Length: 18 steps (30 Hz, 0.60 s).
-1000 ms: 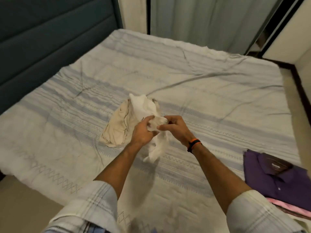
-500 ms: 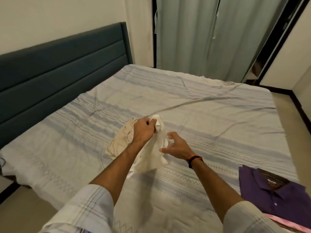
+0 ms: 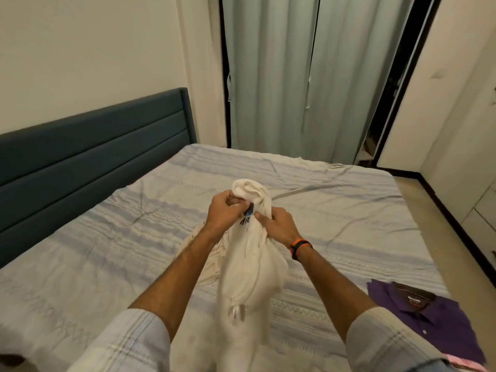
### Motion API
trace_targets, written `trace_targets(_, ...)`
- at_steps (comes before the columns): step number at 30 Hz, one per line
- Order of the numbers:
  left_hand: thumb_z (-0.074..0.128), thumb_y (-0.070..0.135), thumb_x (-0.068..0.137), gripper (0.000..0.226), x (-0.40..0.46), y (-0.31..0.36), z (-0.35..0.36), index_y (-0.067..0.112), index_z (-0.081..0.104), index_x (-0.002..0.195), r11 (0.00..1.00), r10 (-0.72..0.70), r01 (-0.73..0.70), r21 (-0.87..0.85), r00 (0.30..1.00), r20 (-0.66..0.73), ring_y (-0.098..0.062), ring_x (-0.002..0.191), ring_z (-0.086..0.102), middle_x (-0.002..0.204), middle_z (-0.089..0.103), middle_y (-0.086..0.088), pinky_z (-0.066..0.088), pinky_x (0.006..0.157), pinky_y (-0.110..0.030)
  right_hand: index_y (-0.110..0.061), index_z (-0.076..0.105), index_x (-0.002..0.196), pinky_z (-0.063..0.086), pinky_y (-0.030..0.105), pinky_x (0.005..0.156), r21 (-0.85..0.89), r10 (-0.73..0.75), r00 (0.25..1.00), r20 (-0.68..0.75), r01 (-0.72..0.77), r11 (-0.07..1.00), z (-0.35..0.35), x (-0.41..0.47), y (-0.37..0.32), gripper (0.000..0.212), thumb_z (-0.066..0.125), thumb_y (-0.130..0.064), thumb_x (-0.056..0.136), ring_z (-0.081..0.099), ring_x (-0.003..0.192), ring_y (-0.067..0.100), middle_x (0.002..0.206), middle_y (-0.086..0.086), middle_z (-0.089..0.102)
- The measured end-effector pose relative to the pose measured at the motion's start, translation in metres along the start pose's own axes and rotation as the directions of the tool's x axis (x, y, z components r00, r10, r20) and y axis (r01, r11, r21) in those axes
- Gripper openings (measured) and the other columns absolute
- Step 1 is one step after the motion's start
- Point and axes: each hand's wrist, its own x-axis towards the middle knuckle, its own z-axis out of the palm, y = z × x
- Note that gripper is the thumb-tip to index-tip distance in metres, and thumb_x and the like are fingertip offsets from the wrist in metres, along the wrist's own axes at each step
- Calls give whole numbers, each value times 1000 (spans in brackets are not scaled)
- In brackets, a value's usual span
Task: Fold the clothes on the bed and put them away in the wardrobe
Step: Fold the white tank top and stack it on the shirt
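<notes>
A white garment (image 3: pixel 252 267) hangs bunched in front of me above the bed (image 3: pixel 335 210). My left hand (image 3: pixel 222 213) grips its top edge near a small blue label. My right hand (image 3: pixel 279 226), with an orange and black band on the wrist, pinches the cloth just below the dark lettering. A beige garment (image 3: pixel 206 261) lies crumpled on the sheet, mostly hidden behind my left forearm and the white cloth. A folded purple shirt (image 3: pixel 429 315) rests at the bed's near right corner on top of a pink garment (image 3: pixel 461 365).
A dark teal headboard (image 3: pixel 88 154) runs along the left. Grey-green curtains (image 3: pixel 308 76) hang beyond the far side of the bed. White panel doors (image 3: pixel 477 146) stand at the right, with a strip of floor (image 3: pixel 440 210) between them and the bed.
The white garment has been lifted off the bed and now hangs from both hands. My right hand has closed on it again. The camera has tilted up.
</notes>
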Motion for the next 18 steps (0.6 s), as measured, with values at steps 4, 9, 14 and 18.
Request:
trace_targets(4, 89, 37, 66, 70, -15, -33, -16, 16, 56, 125, 968, -152, 106, 228, 968, 198, -17, 107, 62, 120, 62, 2, 52, 96, -40, -16, 60, 69, 44, 34, 67, 182, -4, 998, -68, 16, 983, -8, -5, -22, 31, 63, -36, 93, 60, 69, 20, 72, 1, 65)
trace_targets(9, 77, 63, 59, 75, -31, -57, -15, 19, 68, 119, 920, -168, 29, 390, 930, 326, -19, 100, 67, 112, 71, 0, 56, 90, -41, -9, 67, 87, 53, 44, 77, 269, 8, 985, -170, 38, 962, -24, -9, -34, 31, 64, -40, 89, 68, 80, 31, 86, 10, 72)
trace_targets(14, 71, 44, 83, 35, -32, -33, 6, 9, 70, 79, 954, -27, -26, 299, 985, 172, -18, 72, 64, 79, 71, -7, 46, 61, -29, -17, 66, 107, 53, 34, 88, 227, 38, 983, -177, 4, 974, -45, -24, -21, 35, 75, -38, 79, 66, 93, 11, 103, -7, 70)
trace_targets(18, 66, 45, 85, 42, -20, -17, 25, 6, 66, 71, 993, -37, 26, 119, 995, 91, -17, 64, 55, 63, 59, 3, 42, 61, -30, -14, 56, 122, 49, 26, 84, -4, 4, 975, -223, -5, 1000, -56, -49, -9, 54, 80, -37, 79, 59, 103, 14, 118, -5, 57)
